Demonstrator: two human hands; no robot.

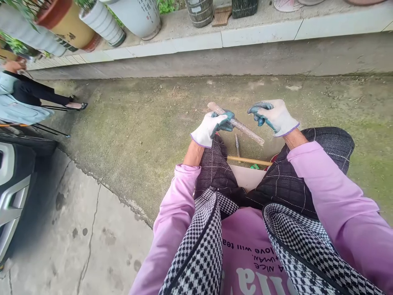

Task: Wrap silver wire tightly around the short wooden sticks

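My left hand [217,125], in a white glove with blue-green coated fingers, is closed around a short wooden stick [248,132]. The stick slants down to the right and has what looks like thin wire or thread wound about its middle. A little to the right, apart from the stick, my right hand [269,115] wears a matching glove. Its fingers are curled in a pinch, and anything between them is too small to make out. Between my knees, below the stick, are a thin grey rod [237,143], a yellowish strip of wood [250,160] and a small green piece [254,166].
A pale flat surface [248,175] shows between my thighs. Ahead runs a white-tiled ledge [196,44] carrying several flowerpots [135,18]. At the left, a seated person [23,92] is beside a parked vehicle [14,184]. The ground is mossy concrete [129,135].
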